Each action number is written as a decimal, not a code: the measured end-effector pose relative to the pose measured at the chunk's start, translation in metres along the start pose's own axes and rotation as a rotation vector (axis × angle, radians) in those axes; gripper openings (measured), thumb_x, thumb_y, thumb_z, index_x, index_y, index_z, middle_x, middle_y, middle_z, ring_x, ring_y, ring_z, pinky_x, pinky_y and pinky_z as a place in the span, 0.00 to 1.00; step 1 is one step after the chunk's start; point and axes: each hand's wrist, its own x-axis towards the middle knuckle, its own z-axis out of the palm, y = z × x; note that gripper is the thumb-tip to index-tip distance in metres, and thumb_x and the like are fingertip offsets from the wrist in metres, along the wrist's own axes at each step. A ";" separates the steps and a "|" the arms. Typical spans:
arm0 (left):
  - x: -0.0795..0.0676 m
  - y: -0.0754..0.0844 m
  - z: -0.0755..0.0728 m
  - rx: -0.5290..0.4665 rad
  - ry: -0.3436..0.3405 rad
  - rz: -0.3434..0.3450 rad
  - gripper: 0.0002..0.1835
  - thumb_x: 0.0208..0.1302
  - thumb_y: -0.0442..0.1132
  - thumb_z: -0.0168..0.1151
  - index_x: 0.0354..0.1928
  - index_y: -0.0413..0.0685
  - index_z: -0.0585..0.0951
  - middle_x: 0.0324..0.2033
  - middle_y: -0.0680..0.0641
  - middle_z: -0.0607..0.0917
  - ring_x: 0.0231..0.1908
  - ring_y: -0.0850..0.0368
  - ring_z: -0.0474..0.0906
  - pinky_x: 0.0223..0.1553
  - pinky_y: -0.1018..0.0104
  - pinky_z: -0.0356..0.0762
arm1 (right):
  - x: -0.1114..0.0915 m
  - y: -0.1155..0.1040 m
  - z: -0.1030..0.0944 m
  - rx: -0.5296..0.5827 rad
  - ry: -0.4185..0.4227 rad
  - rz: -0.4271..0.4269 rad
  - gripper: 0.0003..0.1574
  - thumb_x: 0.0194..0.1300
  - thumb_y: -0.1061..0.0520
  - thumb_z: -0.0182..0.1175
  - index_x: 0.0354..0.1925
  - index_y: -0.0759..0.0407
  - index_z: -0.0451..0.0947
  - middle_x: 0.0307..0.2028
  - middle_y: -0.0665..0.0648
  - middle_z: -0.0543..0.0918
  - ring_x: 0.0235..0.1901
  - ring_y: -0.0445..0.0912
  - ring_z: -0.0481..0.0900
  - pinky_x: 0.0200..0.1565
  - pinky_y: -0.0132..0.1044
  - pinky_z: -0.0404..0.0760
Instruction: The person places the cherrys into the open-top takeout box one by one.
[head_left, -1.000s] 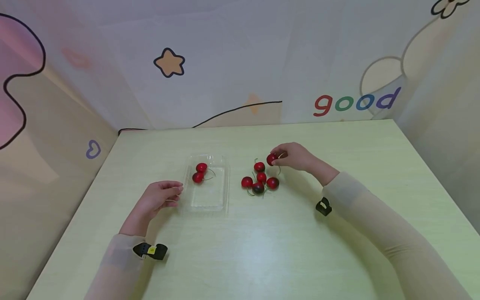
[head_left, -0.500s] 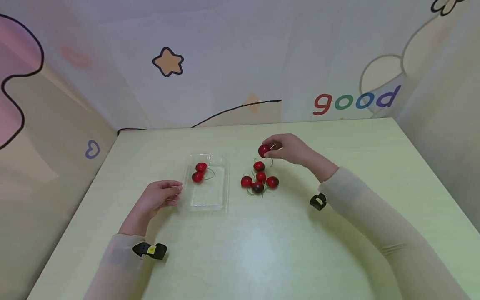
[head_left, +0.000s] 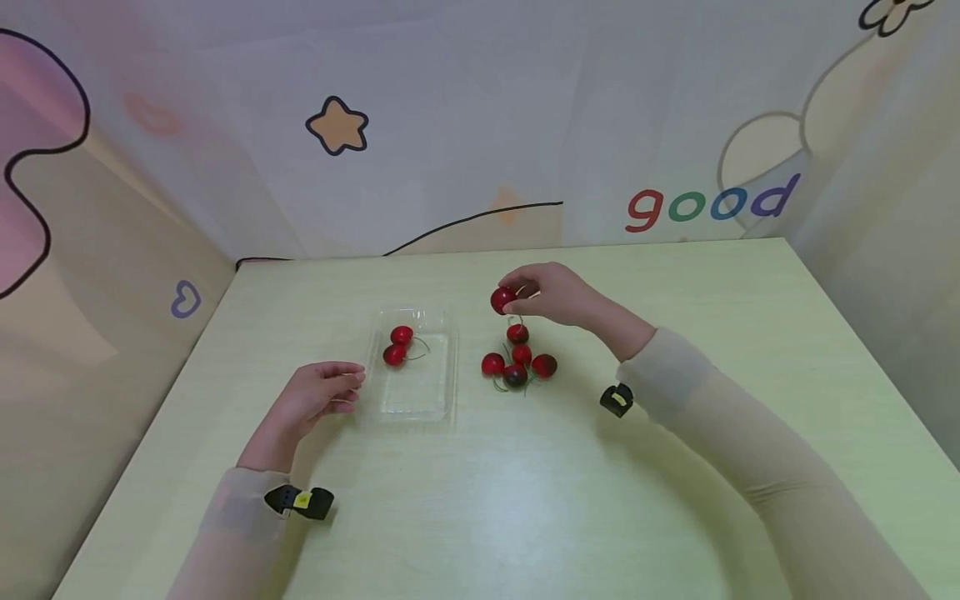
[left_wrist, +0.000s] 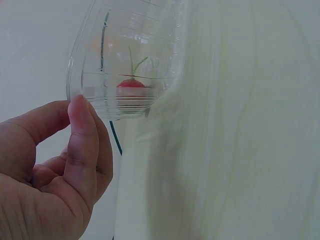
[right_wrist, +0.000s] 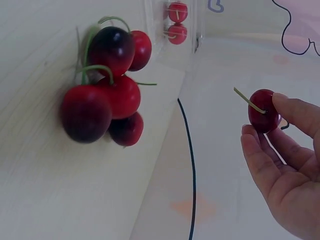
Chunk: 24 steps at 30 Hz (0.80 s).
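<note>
A dark red cherry (right_wrist: 264,111) with a green stem is pinched between the thumb and fingers of my right hand (head_left: 558,293). That hand holds it above the table, just behind the loose cherries (head_left: 515,377). At the left, a clear plastic container (head_left: 412,404) lies on the table with two cherries (head_left: 395,355) inside, touching each other. My left hand (head_left: 318,398) pinches the container's left rim with thumb and finger, as the left wrist view (left_wrist: 80,120) shows. One cherry (left_wrist: 131,84) is visible through the plastic there.
Several cherries with stems sit in a loose cluster (right_wrist: 120,97) right of the container. The pale wood table (head_left: 480,500) meets a printed cloth backdrop (head_left: 465,125) at its far edge. Black bands (head_left: 617,401) are on both wrists.
My right hand has moved left and slightly farther back with its cherry, from the cluster's right side to behind it. The left hand and container have stayed in place.
</note>
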 end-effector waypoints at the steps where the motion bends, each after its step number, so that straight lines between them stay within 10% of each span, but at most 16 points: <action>1: 0.000 0.000 0.000 0.000 0.000 0.000 0.24 0.76 0.40 0.57 0.68 0.33 0.73 0.40 0.52 0.84 0.34 0.62 0.78 0.36 0.75 0.84 | 0.001 -0.003 0.001 0.002 -0.003 -0.006 0.27 0.71 0.59 0.63 0.66 0.65 0.75 0.58 0.67 0.83 0.59 0.58 0.81 0.60 0.51 0.83; 24: -0.001 -0.001 -0.002 0.009 -0.001 0.001 0.23 0.77 0.39 0.56 0.67 0.33 0.73 0.43 0.49 0.85 0.35 0.62 0.78 0.36 0.76 0.84 | 0.033 -0.041 0.030 -0.030 -0.111 -0.060 0.26 0.71 0.57 0.65 0.65 0.60 0.78 0.56 0.61 0.86 0.56 0.53 0.84 0.58 0.42 0.85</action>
